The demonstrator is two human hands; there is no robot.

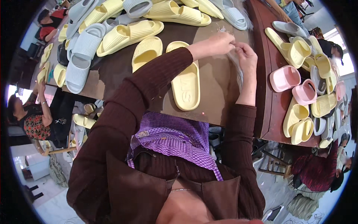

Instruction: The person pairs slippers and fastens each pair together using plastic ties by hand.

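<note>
**Me:** Upper centre of the frame, both my hands meet over the brown table [220, 93]. Left hand [220, 43] and right hand [244, 52] are pinched on a thin clear plastic bag [236, 67], fingertips together on its top edge, the rest hanging down twd the lower right of my right wrist.

**You:** How to do it well?

**Me:** I'd say rub the two film layers apart w/ thumbs and forefingers, small moves, no yanking (thin film looks easy to tear). Keep it lifted off the board.

**You:** And the slipper?

**Me:** Yellow slipper [185, 84] lies flat, sole up I think, centre frame, just left of the bag, not touching my hands.

**You:** Arms?

**Me:** Left forearm reaches diagonally up-right across the slipper; right forearm runs nearly straight up, wrist bent inward.
</note>
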